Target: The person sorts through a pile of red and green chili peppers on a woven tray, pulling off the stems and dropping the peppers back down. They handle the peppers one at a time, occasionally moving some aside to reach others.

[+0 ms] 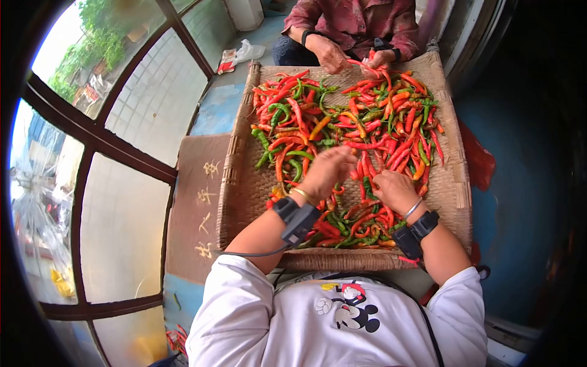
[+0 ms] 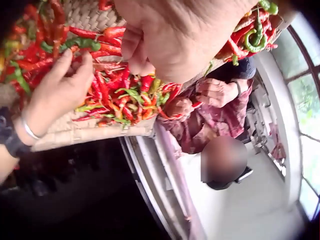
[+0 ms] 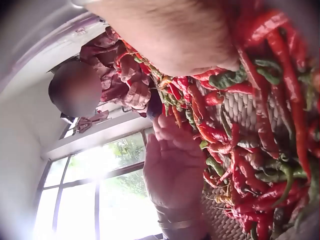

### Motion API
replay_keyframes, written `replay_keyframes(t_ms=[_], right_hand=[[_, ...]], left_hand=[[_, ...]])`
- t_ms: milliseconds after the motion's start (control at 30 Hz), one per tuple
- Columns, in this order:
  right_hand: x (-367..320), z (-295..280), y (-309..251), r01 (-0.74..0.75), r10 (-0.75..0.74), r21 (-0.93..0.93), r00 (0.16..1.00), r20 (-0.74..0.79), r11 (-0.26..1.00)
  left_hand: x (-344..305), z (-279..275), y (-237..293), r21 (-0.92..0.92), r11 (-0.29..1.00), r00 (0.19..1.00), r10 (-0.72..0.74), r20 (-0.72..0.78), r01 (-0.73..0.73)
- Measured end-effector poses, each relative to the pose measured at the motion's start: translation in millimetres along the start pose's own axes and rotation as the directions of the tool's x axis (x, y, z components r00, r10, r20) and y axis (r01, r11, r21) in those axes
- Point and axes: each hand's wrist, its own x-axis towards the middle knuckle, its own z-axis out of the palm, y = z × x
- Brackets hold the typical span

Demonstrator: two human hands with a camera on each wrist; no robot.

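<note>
Over the middle of the woven tray [image 1: 455,202], the left hand [image 1: 330,173] hovers above the peppers, fingers loosely bent. Its palm side shows in the right wrist view, where the hand [image 3: 175,167] has nothing visible in its grasp. Close by on the right, the right hand [image 1: 397,192] reaches down to the red peppers [image 1: 400,153]. The left wrist view shows this right hand [image 2: 62,92] with relaxed fingers among red and green peppers; its fingertips touch them, and no firm grip is visible. Green peppers [image 1: 299,154] are mixed with the red ones.
Across the tray sits another person in a patterned red shirt [image 1: 361,27], handling red peppers with both hands. Framed windows [image 1: 125,226] stand at the left, above a brown board [image 1: 199,208] with yellow characters. A white plastic bag [image 1: 249,51] lies beyond the tray's far left corner.
</note>
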Motion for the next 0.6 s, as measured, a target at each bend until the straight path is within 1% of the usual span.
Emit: replay_keyframes(t_ms=[67,100,133,167,200,233,267,300,333,400,433,467,500,533,567,600], right_hand=[[0,1,0,0.014,-0.014,-0.003,1.0,-0.021,1.0],[0,2,1,0.002,-0.002,-0.032,1.0,0.013,0.999],[0,2,2,-0.008,0.011,-0.063,0.999,0.046,0.998],[0,3,2,0.012,-0.012,-0.072,1.0,-0.001,0.997],[0,4,3,0.017,-0.017,-0.07,1.0,0.0,0.997],[1,5,3,-0.009,0.008,-0.063,1.0,-0.018,0.998],[1,6,4,-0.036,0.034,-0.055,0.999,-0.036,0.998],[3,7,4,-0.094,0.093,-0.063,0.995,-0.026,0.994],[4,6,5,-0.086,0.084,-0.058,0.996,-0.025,0.995],[4,-1,3,-0.056,0.098,0.171,0.963,-0.251,0.984],[4,-7,-1,-0.037,0.103,0.194,0.934,-0.342,0.98],[5,-8,0,0.0,0.094,0.212,0.896,-0.434,0.977],[5,-22,-8,0.065,-0.017,0.075,0.857,-0.515,0.995],[6,-21,-8,0.09,-0.043,0.062,0.844,-0.534,0.994],[5,-22,-11,0.104,-0.037,0.095,0.843,-0.537,0.99],[4,-26,-17,0.121,-0.06,0.074,0.83,-0.554,0.99]], left_hand=[[-6,11,-15,0.289,0.95,0.993,-0.114,-0.037,0.12],[-7,11,-23,0.465,0.882,0.993,-0.112,0.048,0.077],[-9,12,-27,0.465,0.882,0.993,-0.111,0.045,0.077],[-10,12,-29,0.653,0.755,0.966,-0.202,0.161,0.049],[-11,12,-32,0.804,0.595,0.917,-0.312,0.248,-0.014],[-12,9,-39,0.804,0.595,0.919,-0.311,0.242,-0.01],[-13,6,-46,0.828,0.478,0.909,-0.132,0.396,-0.292],[-12,4,-51,0.789,0.3,0.831,0.022,0.556,-0.536],[-10,1,-54,0.794,0.297,0.836,0.024,0.549,-0.53],[-11,2,-50,0.8,0.227,0.817,-0.027,0.576,-0.556],[-9,4,-46,0.817,0.213,0.831,-0.036,0.555,-0.536],[-4,4,-50,0.809,0.165,0.826,0.112,0.553,-0.564],[-13,11,-42,0.82,0.274,0.854,0.31,0.418,-0.502],[-23,23,-27,0.839,0.37,0.914,0.225,0.336,-0.4],[-21,23,-29,0.834,0.38,0.913,0.245,0.326,-0.4],[-10,15,-46,0.777,0.321,0.821,0.402,0.406,-0.541]])
